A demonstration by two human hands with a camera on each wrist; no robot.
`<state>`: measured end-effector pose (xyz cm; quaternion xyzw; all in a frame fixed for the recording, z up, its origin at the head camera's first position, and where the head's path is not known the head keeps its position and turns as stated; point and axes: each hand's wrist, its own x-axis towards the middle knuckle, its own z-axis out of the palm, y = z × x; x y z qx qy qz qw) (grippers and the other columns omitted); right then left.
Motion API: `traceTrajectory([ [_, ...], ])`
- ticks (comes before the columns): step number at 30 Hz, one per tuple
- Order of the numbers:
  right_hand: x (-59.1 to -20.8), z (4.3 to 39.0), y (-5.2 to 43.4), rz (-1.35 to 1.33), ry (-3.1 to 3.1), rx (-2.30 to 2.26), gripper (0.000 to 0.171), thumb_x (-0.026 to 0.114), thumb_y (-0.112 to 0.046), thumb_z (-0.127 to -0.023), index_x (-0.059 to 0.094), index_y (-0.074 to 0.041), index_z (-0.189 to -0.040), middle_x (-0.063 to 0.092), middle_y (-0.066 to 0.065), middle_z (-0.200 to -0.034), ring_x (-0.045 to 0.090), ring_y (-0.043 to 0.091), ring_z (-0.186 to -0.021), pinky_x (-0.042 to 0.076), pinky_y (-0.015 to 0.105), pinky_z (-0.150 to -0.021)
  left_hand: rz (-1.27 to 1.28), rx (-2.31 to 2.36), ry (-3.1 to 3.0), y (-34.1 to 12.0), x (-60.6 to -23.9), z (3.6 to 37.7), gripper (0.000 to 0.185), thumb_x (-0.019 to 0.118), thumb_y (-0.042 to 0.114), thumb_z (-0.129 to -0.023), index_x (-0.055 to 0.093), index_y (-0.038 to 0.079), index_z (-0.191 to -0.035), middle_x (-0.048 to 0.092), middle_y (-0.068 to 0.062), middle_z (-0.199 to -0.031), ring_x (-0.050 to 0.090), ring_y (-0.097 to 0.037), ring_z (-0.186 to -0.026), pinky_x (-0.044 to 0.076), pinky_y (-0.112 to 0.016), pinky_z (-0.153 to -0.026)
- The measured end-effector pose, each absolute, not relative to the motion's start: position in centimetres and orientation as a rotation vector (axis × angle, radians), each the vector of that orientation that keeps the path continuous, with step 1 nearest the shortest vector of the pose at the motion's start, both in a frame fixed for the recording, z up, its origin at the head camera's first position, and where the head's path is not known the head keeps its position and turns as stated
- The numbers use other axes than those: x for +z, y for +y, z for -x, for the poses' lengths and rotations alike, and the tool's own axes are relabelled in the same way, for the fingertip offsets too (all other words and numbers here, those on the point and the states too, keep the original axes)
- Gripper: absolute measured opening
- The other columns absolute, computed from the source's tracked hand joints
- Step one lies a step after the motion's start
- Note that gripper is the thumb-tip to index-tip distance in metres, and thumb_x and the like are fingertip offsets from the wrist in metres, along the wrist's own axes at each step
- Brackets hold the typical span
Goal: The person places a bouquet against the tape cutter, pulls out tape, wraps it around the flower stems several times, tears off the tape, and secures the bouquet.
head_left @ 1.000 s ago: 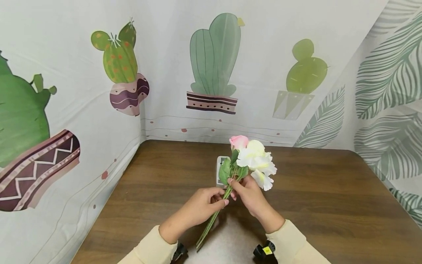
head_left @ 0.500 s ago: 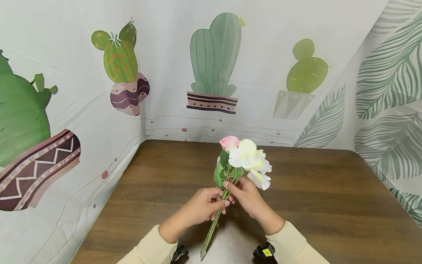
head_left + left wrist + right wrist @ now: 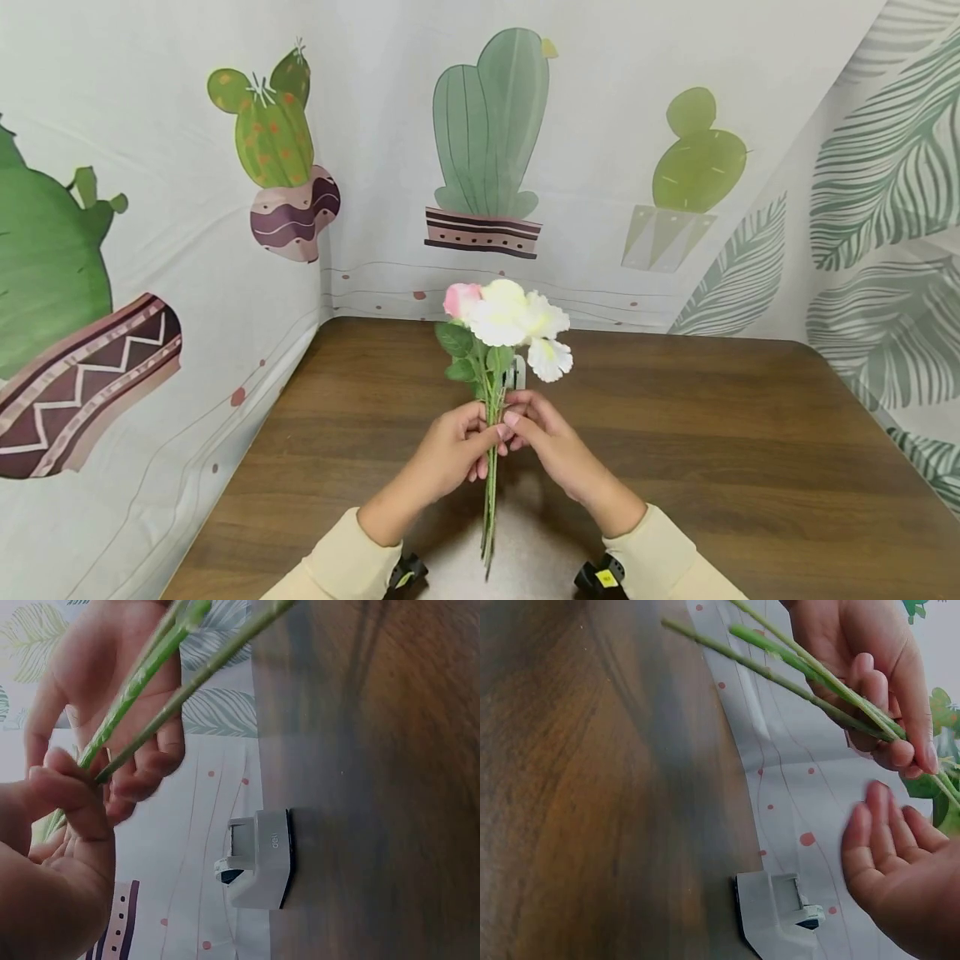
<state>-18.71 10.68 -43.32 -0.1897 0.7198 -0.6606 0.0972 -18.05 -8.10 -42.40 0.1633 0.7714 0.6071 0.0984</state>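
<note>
Three green stems (image 3: 491,487) make up a small bunch of flowers held in front of the person, over the middle of the table, blooms pointing away and cut ends toward the body. At the top are a pink bloom (image 3: 461,301) and ruffled white blooms (image 3: 501,312) tinged with yellow, with green leaves (image 3: 460,368) below them. The left hand (image 3: 447,450) has its thumb and curled fingers clamped together on the stems, below the leaves. The right hand (image 3: 551,437) is close beside them, its fingers loosely bent and apart from one another; whether its thumb touches a stem, I cannot tell. Just behind the stems, a pale grey dispenser marked "deli" (image 3: 261,859) stands on the brown wooden table (image 3: 712,433). Both arms wear cream sleeves (image 3: 651,546). Beyond hangs a white cloth (image 3: 375,125) printed with potted cacti and leaves.
</note>
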Motion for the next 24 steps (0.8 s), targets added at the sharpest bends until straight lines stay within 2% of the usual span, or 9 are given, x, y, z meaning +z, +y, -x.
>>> traceTrajectory([
  [3,-43.4,18.5,10.6,0.620,2.066,-1.895,0.046,0.054,-0.021,-0.103,0.041,0.003,-0.140,0.058,0.023,-0.125,0.063,0.017,-0.102,0.055,0.033,-0.094,-0.421,1.883,2.272,-8.2,-42.3,18.1,0.016,0.062,0.016,-0.100,0.060,0.001,-0.094,0.062,-0.006,-0.071,0.051,-0.010,-0.046,0.043,-0.022,-0.042],
  [7,-43.8,18.2,10.3,0.687,1.940,-1.848,0.047,0.060,-0.016,-0.100,0.040,0.004,-0.138,0.060,0.026,-0.126,0.065,0.019,-0.106,0.055,0.034,-0.097,-0.334,1.996,2.249,-8.2,-42.2,18.2,0.021,0.063,0.017,-0.100,0.058,-0.002,-0.092,0.059,-0.003,-0.067,0.051,-0.010,-0.047,0.043,-0.022,-0.044],
  [12,-44.4,17.9,9.7,0.800,1.771,-1.834,0.038,0.058,-0.009,-0.101,0.042,0.010,-0.130,0.064,0.039,-0.115,0.072,0.021,-0.094,0.059,0.042,-0.091,-0.261,2.137,2.161,-8.3,-42.1,18.3,0.023,0.064,0.016,-0.099,0.056,-0.004,-0.092,0.061,-0.006,-0.064,0.051,-0.009,-0.045,0.044,-0.023,-0.042],
  [14,-44.5,17.9,9.5,0.808,1.762,-1.833,0.034,0.056,-0.008,-0.102,0.045,0.011,-0.128,0.064,0.040,-0.110,0.073,0.019,-0.089,0.060,0.043,-0.086,-0.253,2.185,2.118,-8.3,-42.0,18.4,0.021,0.064,0.014,-0.099,0.057,-0.005,-0.094,0.064,-0.007,-0.068,0.053,-0.009,-0.046,0.044,-0.023,-0.043],
  [16,-44.5,17.8,9.4,0.794,1.773,-1.833,0.030,0.054,-0.008,-0.103,0.047,0.011,-0.126,0.066,0.036,-0.103,0.073,0.017,-0.085,0.061,0.040,-0.081,-0.250,2.221,2.082,-8.4,-42.0,18.4,0.018,0.064,0.013,-0.099,0.058,-0.005,-0.097,0.068,-0.007,-0.074,0.055,-0.010,-0.048,0.046,-0.022,-0.046],
  [20,-44.4,17.7,9.5,0.756,1.805,-1.821,0.027,0.051,-0.009,-0.105,0.049,0.013,-0.121,0.063,0.017,-0.093,0.070,0.014,-0.077,0.061,0.034,-0.072,-0.232,2.255,2.025,-8.4,-42.0,18.6,0.016,0.064,0.012,-0.099,0.059,-0.004,-0.102,0.072,-0.005,-0.079,0.058,-0.009,-0.053,0.050,-0.021,-0.052],
  [24,-44.2,17.7,9.5,0.735,1.899,-1.783,0.029,0.047,-0.014,-0.107,0.051,0.013,-0.114,0.058,0.007,-0.087,0.056,0.008,-0.063,0.053,0.023,-0.058,-0.214,2.271,1.999,-8.5,-42.1,18.7,0.015,0.063,0.011,-0.099,0.060,-0.003,-0.104,0.072,-0.003,-0.081,0.060,-0.009,-0.057,0.052,-0.021,-0.056],
])
